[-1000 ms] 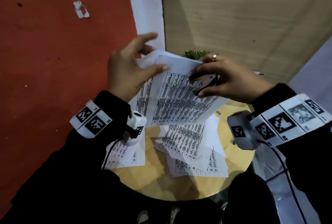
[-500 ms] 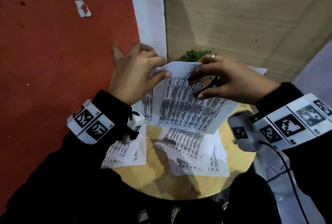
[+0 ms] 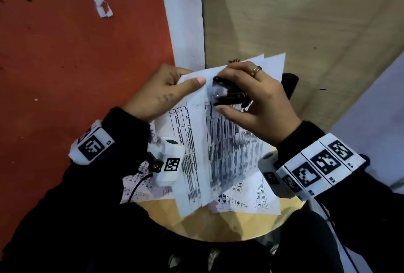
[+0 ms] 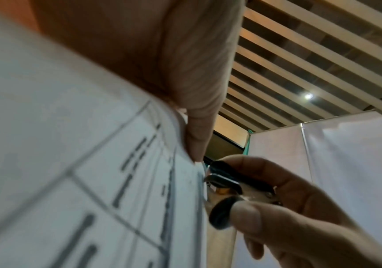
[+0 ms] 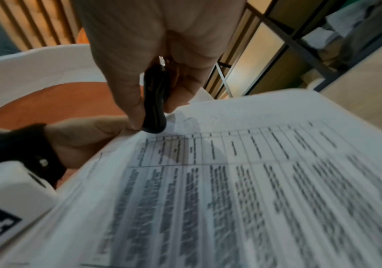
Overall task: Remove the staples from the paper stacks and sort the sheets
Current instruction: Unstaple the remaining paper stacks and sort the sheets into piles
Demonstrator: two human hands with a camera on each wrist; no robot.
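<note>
The person holds a stapled stack of printed sheets (image 3: 220, 141) up off the small round table (image 3: 218, 226), its lower edge hanging toward the loose sheets (image 3: 251, 198) already lying there. The left hand (image 3: 157, 95) pinches the stack's top corner, thumb flat on the front page and the other fingers behind it, so the corner is kept taut. The right hand (image 3: 255, 102) is curled round a black staple remover (image 3: 227, 95), squeezing it between thumb and fingers with its nose set against the top edge just beside the left thumb; in the left wrist view its metal claws (image 4: 222, 181) meet the paper's edge, though the staple itself is too small to make out. The paper looks light, thin and floppy: it bows under its own weight and would likely tear at the staple holes if pulled sideways, so the best hold seems to be right next to the staple, where the left hand already has it, with the pull straight out from the page. The remover appears stiff, small and smooth-sided, and probably wants a firm squeeze on its two broad black grips. Once the staple is free the sheets will probably slide apart easily, so the pinch has to stay on them all
</note>
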